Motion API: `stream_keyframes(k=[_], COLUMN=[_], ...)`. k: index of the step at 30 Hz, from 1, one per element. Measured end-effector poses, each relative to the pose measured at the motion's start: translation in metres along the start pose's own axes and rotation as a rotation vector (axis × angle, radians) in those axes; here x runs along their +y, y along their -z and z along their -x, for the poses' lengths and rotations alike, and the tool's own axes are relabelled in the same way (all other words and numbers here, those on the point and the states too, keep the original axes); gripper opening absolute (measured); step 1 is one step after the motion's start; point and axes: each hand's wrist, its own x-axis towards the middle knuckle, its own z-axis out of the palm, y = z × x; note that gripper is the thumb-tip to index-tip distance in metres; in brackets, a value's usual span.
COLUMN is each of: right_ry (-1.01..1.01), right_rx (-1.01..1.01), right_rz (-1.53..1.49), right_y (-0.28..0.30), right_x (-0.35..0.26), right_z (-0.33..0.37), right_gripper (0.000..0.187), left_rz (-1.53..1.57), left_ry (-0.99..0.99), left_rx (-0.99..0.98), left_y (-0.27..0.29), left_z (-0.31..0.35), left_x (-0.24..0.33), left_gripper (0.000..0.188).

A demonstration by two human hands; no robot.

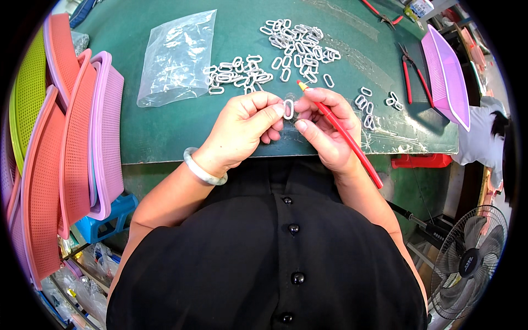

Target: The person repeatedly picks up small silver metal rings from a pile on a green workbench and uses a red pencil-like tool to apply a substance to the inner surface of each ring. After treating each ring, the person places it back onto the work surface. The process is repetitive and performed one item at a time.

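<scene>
Between thumb and fingers my left hand (250, 118) pinches a small silver oval ring (289, 109), held upright over the table's near edge. My right hand (330, 124) is closed on a red pencil (350, 142) with a yellowish tip, which slants up and to the left above the ring. The right fingertips come close to the ring's right side; whether they touch it I cannot tell. Beyond my hands lies a big heap of similar oval rings (297, 47), with a second heap (237, 74) nearer the left. A few loose rings (365, 105) lie to the right.
A clear plastic bag (177, 58) lies flat on the green table (242, 30). Red-handled pliers (416, 77) and a purple basket (444, 77) are at the right. Stacked coloured baskets (74, 132) crowd the left side. A fan (469, 263) stands at lower right.
</scene>
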Motion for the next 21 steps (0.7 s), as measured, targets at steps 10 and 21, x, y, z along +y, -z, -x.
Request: stream_keyframes(k=[10,21], right_ry=[0.084,0.087], right_rx=[0.011,0.003], right_rz=[0.133,0.122], right_y=[-0.0041,-0.0057], right_x=[0.0029,0.0007], right_z=[-0.0017,-0.0008], right_gripper=[0.05,0.045], left_rz=[-0.009,-0.006], left_ry=[-0.02,-0.006], left_rx=[0.027,0.011], left_y=[-0.0049,-0.0066], left_z=[0.0015,0.0043], left_x=[0.0008,0.0004], left_gripper=[0.012,0.013])
